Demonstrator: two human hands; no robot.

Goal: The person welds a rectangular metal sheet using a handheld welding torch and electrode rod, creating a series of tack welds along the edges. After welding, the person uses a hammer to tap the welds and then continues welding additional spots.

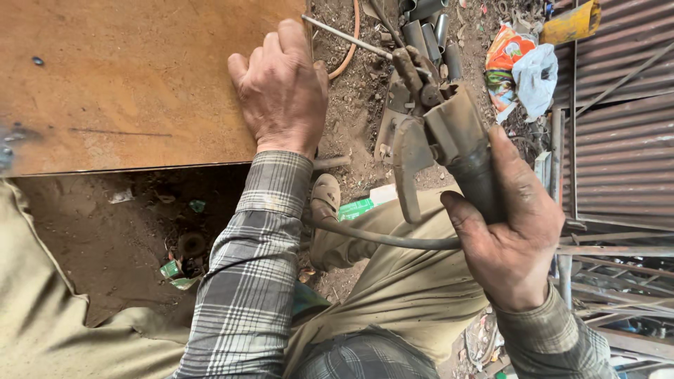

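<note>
- Electrode holder (pixel 449 140) gripped in right hand (pixel 512 238); long axis running from the palm up and leftward, head end away from the grip.
- One welding rod (pixel 347 38) clamped at the holder's head, pointing up-left, beyond the left hand's fingertips.
- One cable (pixel 379 238) trailing from below the grip, leftward under the left sleeve.
- Right hand wrapped closed around the handle, thumb across its front, wrist bent inward.
- Left hand (pixel 281 91) flat, palm down, fingers spread loosely, holding nothing, resting on the edge of one rusty steel sheet (pixel 126 84).
- Several short pipe pieces (pixel 428 31) on the dirt above the holder's head.
</note>
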